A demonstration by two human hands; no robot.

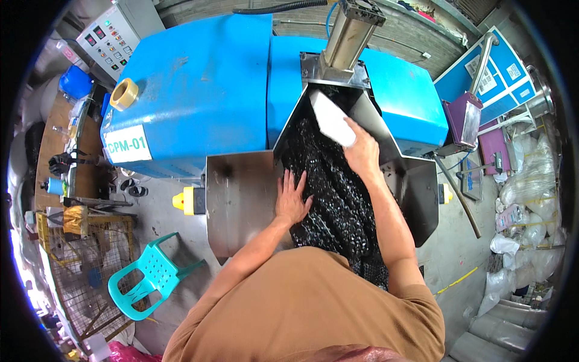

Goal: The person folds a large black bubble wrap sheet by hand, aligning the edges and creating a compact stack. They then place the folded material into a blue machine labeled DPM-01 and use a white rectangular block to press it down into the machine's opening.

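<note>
You are mid-feed, it seems: your left hand (292,202) lies spread flat on the near left edge of the black patterned fabric (338,199) heaped in the steel hopper (241,193), while farther in your right hand (362,151) grips a white flat block (330,117) and presses it down on the cloth. Your next push likely needs even pressure toward the chute, fingers kept off the pneumatic cylinder (350,36). Left on the concrete floor (163,223) stands a turquoise plastic chair (151,274); beyond rises the blue machine housing (199,90).
</note>
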